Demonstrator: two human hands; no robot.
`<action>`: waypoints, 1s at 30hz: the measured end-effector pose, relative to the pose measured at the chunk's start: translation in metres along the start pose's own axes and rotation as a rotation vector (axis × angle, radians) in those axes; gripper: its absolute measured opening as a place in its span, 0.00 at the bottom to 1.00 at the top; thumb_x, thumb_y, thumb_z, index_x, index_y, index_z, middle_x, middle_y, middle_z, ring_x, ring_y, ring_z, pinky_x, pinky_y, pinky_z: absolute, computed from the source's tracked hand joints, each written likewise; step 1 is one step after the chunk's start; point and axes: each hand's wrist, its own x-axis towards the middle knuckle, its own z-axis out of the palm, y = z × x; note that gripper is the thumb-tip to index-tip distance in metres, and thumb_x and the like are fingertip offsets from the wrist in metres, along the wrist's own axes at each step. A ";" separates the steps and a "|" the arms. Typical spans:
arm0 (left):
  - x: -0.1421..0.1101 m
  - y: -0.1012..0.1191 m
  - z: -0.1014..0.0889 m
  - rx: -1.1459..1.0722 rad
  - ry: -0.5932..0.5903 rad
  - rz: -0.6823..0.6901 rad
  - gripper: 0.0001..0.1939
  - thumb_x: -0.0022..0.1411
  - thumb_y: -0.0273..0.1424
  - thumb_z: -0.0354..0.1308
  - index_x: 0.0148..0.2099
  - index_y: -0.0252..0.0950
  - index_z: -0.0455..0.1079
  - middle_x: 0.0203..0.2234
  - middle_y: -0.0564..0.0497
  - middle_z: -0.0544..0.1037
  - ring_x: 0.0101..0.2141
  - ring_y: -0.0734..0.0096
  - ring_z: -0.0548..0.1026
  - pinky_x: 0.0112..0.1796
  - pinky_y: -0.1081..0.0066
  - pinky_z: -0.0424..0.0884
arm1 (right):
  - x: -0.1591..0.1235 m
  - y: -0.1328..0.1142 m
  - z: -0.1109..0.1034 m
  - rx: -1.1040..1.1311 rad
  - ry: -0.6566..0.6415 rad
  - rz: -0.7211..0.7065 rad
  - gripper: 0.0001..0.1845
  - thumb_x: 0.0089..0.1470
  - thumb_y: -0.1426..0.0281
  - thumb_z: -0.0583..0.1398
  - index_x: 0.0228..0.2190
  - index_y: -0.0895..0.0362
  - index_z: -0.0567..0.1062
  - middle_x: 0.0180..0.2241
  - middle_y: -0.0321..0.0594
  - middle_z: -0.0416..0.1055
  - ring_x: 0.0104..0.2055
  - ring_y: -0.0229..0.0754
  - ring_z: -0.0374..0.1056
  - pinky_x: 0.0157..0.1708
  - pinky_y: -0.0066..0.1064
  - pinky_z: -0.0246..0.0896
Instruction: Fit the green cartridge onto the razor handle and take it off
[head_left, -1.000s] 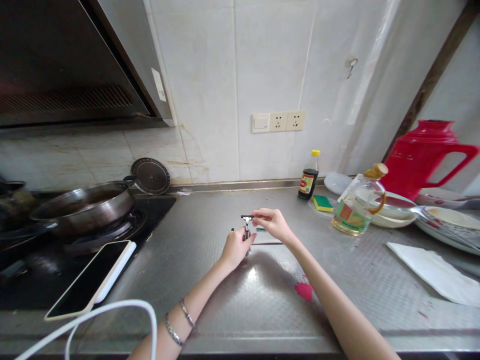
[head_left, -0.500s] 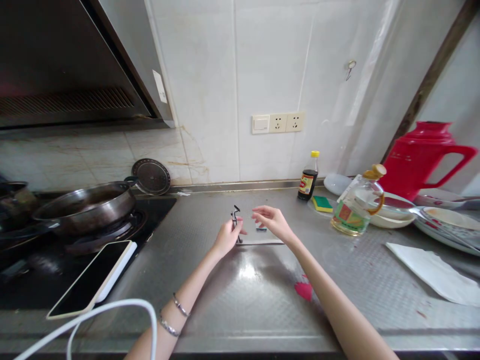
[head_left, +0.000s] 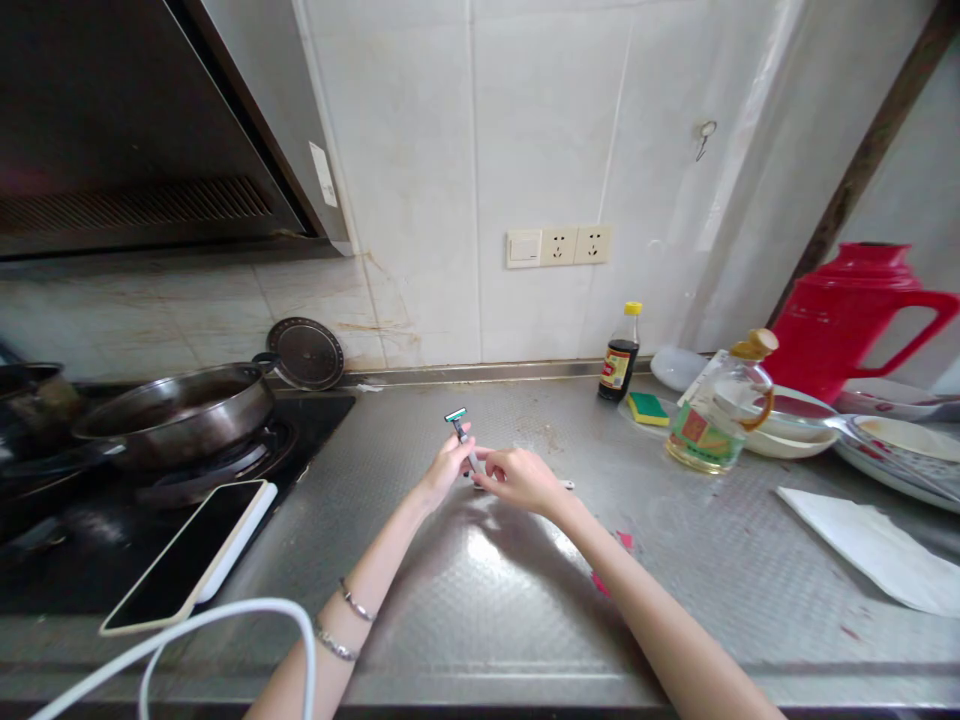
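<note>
My left hand [head_left: 444, 474] pinches a razor [head_left: 461, 430] above the steel counter, its head with a green strip tilted up and facing me. Against it, my right hand [head_left: 517, 480] closes its fingers on the lower end of the razor's handle. A thin pale object [head_left: 569, 485] lies on the counter behind my right hand, only its end showing. What it is, I cannot tell.
On the left are a phone [head_left: 191, 555], a white cable [head_left: 225, 607] and a pan [head_left: 184, 410] on the stove. To the right stand a soy sauce bottle [head_left: 616, 362], a sponge [head_left: 648, 408], an oil jug [head_left: 709, 425], a red thermos [head_left: 832, 320] and dishes. A white paper [head_left: 862, 548] lies in front.
My right hand has come left and down onto the razor's handle; before, it hovered apart with spread fingers. The razor has turned so its head faces me.
</note>
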 end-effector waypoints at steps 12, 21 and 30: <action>-0.004 0.005 -0.001 0.048 -0.020 -0.055 0.26 0.61 0.35 0.49 0.60 0.32 0.52 0.33 0.45 0.78 0.31 0.70 0.76 0.36 0.70 0.67 | 0.002 -0.005 0.008 -0.106 -0.018 -0.010 0.13 0.53 0.66 0.53 0.24 0.58 0.74 0.23 0.42 0.73 0.24 0.37 0.66 0.23 0.26 0.45; 0.014 0.014 -0.049 0.502 0.270 0.078 0.11 0.51 0.27 0.54 0.38 0.32 0.73 0.33 0.44 0.78 0.36 0.66 0.75 0.37 0.69 0.68 | 0.028 0.029 0.003 -0.134 -0.090 0.189 0.14 0.48 0.68 0.54 0.19 0.61 0.76 0.21 0.47 0.73 0.23 0.40 0.67 0.21 0.26 0.47; 0.018 0.001 -0.056 0.927 0.250 0.198 0.10 0.48 0.24 0.53 0.30 0.32 0.75 0.28 0.46 0.79 0.32 0.66 0.76 0.37 0.70 0.68 | 0.041 0.025 0.025 -0.198 -0.195 0.272 0.17 0.43 0.67 0.56 0.32 0.64 0.78 0.33 0.56 0.75 0.34 0.49 0.72 0.25 0.28 0.57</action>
